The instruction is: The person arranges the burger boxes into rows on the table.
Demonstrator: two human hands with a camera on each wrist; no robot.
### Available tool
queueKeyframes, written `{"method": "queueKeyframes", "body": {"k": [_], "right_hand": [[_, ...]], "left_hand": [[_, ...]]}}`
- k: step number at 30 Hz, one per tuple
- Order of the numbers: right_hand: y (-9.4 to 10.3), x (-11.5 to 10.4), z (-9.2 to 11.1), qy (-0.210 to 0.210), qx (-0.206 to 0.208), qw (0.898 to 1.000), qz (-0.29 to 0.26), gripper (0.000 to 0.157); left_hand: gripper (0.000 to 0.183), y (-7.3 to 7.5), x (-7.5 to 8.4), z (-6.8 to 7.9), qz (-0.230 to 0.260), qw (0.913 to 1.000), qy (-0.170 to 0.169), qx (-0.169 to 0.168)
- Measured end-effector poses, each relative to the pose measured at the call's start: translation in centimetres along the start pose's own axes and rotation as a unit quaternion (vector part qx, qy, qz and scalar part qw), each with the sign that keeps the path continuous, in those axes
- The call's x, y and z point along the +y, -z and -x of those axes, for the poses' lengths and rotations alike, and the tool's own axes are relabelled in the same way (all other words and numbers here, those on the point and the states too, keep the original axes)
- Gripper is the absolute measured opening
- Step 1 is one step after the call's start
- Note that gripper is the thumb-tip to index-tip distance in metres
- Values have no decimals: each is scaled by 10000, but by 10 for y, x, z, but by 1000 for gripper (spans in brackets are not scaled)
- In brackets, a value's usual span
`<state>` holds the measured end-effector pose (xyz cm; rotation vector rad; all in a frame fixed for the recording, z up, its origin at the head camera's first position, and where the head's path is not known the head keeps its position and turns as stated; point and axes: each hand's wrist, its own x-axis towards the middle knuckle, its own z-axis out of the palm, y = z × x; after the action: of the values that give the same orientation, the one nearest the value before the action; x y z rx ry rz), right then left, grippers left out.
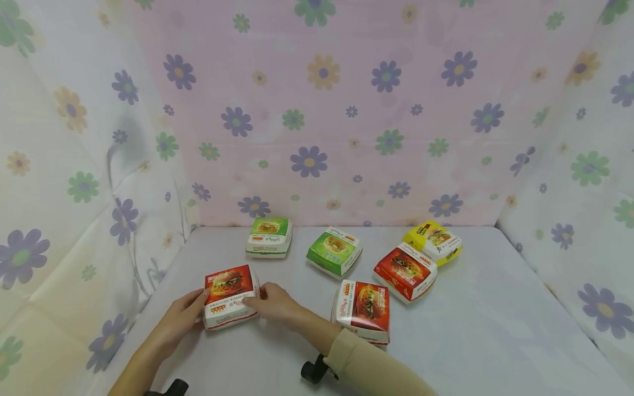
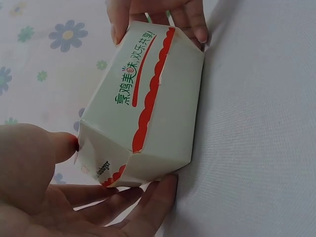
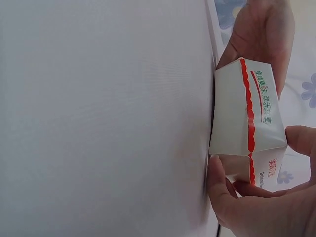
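A red-and-white burger box (image 1: 230, 297) stands at the left front of the table, its printed burger facing up. My left hand (image 1: 184, 313) grips its left side, thumb at the upper edge and fingers lower down. Opposite, my right hand (image 1: 277, 302) holds the right side between thumb and fingers. In the left wrist view the white front of the burger box (image 2: 143, 94) shows a red scalloped band and green lettering. The right wrist view shows the same burger box (image 3: 247, 108) with its underside against or very close to the table.
Right of my hands lies another red burger box (image 1: 364, 308), partly behind my right forearm. Farther back are a third red box (image 1: 406, 272), a yellow box (image 1: 436, 242) touching it, and two green boxes (image 1: 334, 252). Flower-print cloth (image 1: 322, 121) surrounds the white table (image 1: 475, 330).
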<state>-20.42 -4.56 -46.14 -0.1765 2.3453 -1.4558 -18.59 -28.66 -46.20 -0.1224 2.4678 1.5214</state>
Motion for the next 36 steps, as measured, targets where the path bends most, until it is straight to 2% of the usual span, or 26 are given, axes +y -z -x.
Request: {"method": "queueKeyframes", "body": {"k": [7, 19, 36], "right_hand": [[1, 0, 6, 32, 92, 10000, -16, 47], [15, 6, 11, 97, 213, 9995, -216, 47], [21, 12, 19, -17, 339, 9993, -131, 46]], "left_hand": [[82, 1, 6, -1, -53, 9999, -114, -115], [80, -6, 24, -14, -232, 9986, -294, -365], [77, -13, 26, -34, -197, 9959, -388, -790]]}}
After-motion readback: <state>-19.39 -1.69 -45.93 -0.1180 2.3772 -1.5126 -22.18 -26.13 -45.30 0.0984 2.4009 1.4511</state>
